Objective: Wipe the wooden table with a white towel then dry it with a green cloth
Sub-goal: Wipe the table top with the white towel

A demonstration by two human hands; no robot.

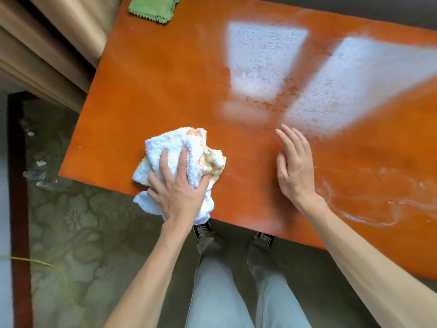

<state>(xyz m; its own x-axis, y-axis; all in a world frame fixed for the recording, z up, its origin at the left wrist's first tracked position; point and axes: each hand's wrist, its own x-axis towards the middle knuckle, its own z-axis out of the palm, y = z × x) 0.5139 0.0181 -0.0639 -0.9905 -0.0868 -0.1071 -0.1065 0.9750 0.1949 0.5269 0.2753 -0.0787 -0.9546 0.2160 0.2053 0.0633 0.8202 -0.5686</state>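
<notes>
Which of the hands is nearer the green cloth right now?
Left. The left hand grips the towel near the table's front edge, more directly below the green cloth at the far left corner. The right hand rests farther right.

Left hand (pixel 176 190) is pressing a bunched-up white towel (pixel 182 157) with orange stains onto the near-left bit of the wooden table (pixel 153 95). Right hand (pixel 295 166) rests flat beside it, fingers straight. Green cloth (pixel 152 8) sits at the far-left corner.
</notes>
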